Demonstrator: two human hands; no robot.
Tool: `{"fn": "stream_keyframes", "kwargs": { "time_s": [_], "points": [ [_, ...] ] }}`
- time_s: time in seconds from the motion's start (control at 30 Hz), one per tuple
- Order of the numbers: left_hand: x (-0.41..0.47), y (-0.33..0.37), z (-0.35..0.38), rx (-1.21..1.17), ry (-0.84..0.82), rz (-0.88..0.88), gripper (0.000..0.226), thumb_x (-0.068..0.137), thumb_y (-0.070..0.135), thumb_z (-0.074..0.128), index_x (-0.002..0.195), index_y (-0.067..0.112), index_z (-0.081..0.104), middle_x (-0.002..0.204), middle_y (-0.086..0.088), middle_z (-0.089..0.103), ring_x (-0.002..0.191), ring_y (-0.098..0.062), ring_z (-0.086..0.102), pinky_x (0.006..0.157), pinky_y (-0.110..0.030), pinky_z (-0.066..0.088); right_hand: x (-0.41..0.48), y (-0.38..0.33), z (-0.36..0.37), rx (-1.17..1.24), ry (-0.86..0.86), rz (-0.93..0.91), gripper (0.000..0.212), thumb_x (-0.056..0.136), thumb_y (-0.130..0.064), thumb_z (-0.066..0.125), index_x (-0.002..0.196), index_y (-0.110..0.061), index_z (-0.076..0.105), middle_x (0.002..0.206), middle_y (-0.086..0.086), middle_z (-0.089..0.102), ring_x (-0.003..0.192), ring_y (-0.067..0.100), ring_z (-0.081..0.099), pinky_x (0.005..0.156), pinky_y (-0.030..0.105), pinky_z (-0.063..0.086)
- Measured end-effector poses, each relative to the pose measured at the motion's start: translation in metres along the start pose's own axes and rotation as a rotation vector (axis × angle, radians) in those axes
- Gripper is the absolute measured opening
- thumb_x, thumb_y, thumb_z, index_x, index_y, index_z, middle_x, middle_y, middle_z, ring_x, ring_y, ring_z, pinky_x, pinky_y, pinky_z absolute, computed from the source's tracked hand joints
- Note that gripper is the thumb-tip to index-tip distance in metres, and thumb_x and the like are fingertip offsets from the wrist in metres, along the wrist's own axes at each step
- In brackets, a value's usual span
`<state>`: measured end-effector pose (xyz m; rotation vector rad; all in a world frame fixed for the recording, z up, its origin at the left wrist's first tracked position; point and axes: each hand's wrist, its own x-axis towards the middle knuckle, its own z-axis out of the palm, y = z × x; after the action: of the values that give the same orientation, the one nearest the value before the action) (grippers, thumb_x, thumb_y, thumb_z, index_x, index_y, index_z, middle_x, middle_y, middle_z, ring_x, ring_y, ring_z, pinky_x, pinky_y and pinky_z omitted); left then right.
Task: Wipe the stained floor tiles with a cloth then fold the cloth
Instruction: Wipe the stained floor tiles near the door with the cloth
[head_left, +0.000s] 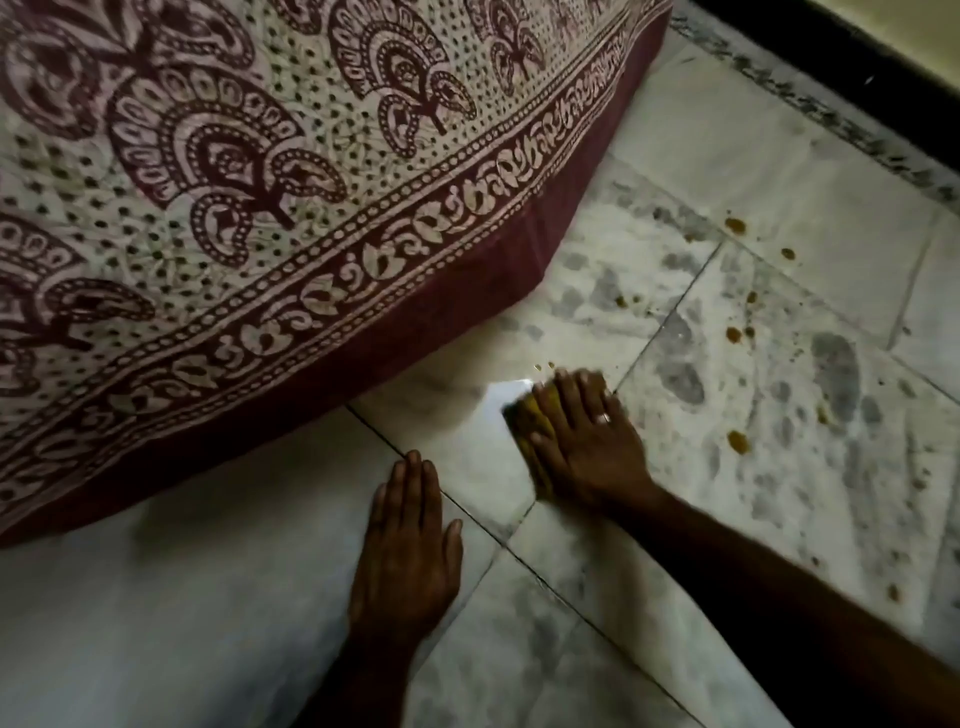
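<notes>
My right hand (587, 441) lies flat on a small yellow cloth (524, 423) and presses it onto the pale marble floor tiles (779, 457); only the cloth's left edge shows beside the fingers. A ring is on one finger. My left hand (408, 540) rests palm down on the floor, fingers together, holding nothing. Orange-brown stains dot the tiles to the right: one spot (737, 441) close to the right hand, others (735, 225) farther back. A few tiny drops (543, 366) sit just beyond the fingertips.
A mattress or bed under a maroon and cream patterned sheet (260, 208) fills the upper left, its edge reaching the floor near the cloth. A dark skirting and wall (857, 67) run along the upper right. Grey smudges mark the tiles.
</notes>
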<state>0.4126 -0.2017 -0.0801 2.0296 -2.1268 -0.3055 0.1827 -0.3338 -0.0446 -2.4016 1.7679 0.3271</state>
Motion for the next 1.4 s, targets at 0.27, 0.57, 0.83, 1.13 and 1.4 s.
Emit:
{"fn": "stream_keyframes", "kwargs": {
  "time_s": [0.27,0.57,0.83,1.13,1.4],
  "points": [
    [-0.001,-0.001,0.003,0.011,-0.070,0.033,0.066,0.099,0.035,0.034,0.153,-0.004,0.032,0.162,-0.023,0.029,0.148,-0.037,0.033,0.120,-0.053,0.028,-0.052,0.007,0.010,-0.089,0.032,-0.345,0.065,0.105,-0.056,0.028,0.161,-0.023,0.028,0.166,0.013,0.028,0.153,0.039,0.026,0.119,0.059,0.029],
    [0.072,0.041,0.011,0.030,-0.104,0.053,0.065,0.097,0.033,0.033,0.151,-0.003,0.037,0.160,-0.021,0.034,0.147,-0.033,0.036,0.119,-0.048,0.026,0.014,-0.015,0.017,0.070,0.218,-0.049,0.069,0.105,-0.052,0.030,0.160,-0.012,0.028,0.166,0.023,0.022,0.155,0.042,0.016,0.124,0.057,0.011],
    [0.081,0.054,0.017,0.062,-0.091,0.018,0.069,0.096,0.034,0.033,0.155,-0.002,0.028,0.164,-0.019,0.025,0.151,-0.032,0.029,0.121,-0.047,0.022,0.015,0.059,0.018,0.119,0.159,0.206,0.070,0.103,-0.054,0.020,0.163,-0.020,0.015,0.170,0.014,0.013,0.157,0.035,0.011,0.125,0.054,0.008],
    [0.089,0.062,0.022,0.030,-0.040,-0.042,0.065,0.099,0.032,0.027,0.154,-0.002,0.029,0.163,-0.019,0.027,0.150,-0.032,0.030,0.121,-0.048,0.021,-0.035,0.030,0.029,0.101,0.219,-0.173,0.061,0.105,-0.048,0.033,0.161,-0.023,0.028,0.167,0.013,0.024,0.156,0.033,0.019,0.122,0.058,0.025],
    [0.094,0.069,0.021,0.073,-0.061,-0.056,0.072,0.102,0.044,0.028,0.157,-0.001,0.018,0.166,-0.020,0.018,0.154,-0.032,0.020,0.124,-0.050,0.021,0.077,0.059,-0.001,0.117,0.118,0.253,0.070,0.102,-0.056,0.019,0.164,-0.026,0.006,0.171,0.013,0.007,0.157,0.036,0.007,0.126,0.055,0.003]
  ]
}}
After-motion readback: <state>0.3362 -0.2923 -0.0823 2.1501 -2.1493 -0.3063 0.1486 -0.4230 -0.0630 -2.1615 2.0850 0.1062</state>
